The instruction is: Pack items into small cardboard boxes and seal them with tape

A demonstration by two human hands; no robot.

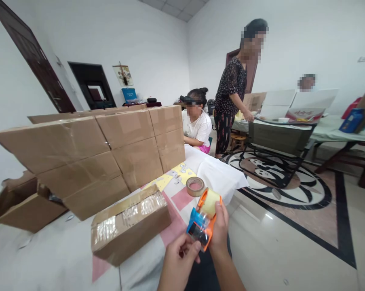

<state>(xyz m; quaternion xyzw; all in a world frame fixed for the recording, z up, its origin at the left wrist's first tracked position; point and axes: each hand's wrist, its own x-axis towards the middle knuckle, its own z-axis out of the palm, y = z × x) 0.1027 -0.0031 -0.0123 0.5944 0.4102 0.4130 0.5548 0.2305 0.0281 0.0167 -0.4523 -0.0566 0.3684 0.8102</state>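
Note:
My right hand (220, 228) is wrapped round the side of an orange and blue tape dispenser (212, 224) with a roll of clear, yellowish packing tape (211, 202) in it. At the dispenser's lower end, by its black roller, my left hand (182, 256) has thumb and fingers pinched together. Glossy film shows there, but what lies between those fingertips is too small to make out. Just beyond the dispenser, a roll of tan tape (195, 186) lies flat on the table. Left of my hands rests a cardboard box (130, 226) with shiny tape along its top.
Stacked cardboard boxes (127, 149) form a wall across the table, with an opened carton (27, 202) at far left. A patterned cloth (146, 262) covers the table. Beyond it are a seated person (197, 125), a standing person (231, 89) and a folding chair (279, 137).

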